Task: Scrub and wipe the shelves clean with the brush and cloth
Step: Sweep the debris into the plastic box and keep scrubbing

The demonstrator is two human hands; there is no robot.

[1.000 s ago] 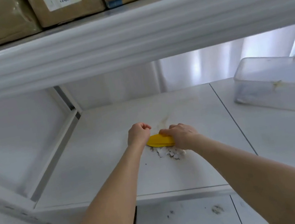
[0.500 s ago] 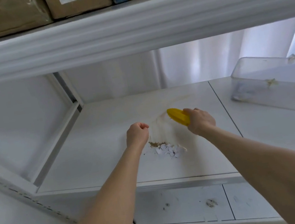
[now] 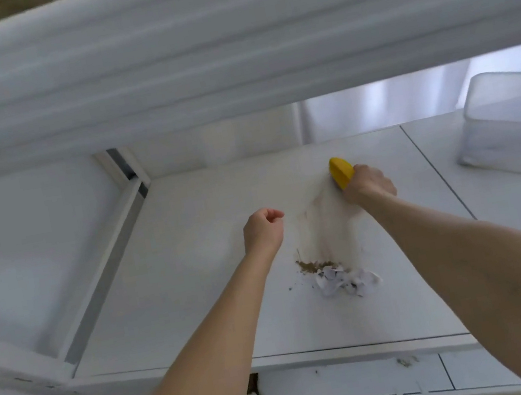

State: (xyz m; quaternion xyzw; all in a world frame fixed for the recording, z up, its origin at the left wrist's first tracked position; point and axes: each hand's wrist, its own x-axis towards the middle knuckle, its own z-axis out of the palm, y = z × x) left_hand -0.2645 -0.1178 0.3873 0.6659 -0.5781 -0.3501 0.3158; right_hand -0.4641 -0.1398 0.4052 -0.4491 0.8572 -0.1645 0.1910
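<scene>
The yellow brush (image 3: pixel 340 171) was held in the closed grip of the right hand (image 3: pixel 368 187) against the white shelf (image 3: pixel 193 261), beyond a pile of dust and paper scraps (image 3: pixel 339 275), while the left hand (image 3: pixel 263 231) was curled into an empty fist.

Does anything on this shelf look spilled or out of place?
On the shelf lie brown crumbs and crumpled white scraps, and a brownish smear runs from them up to the yellow brush the right hand grips. More debris dots the lower shelf.
</scene>
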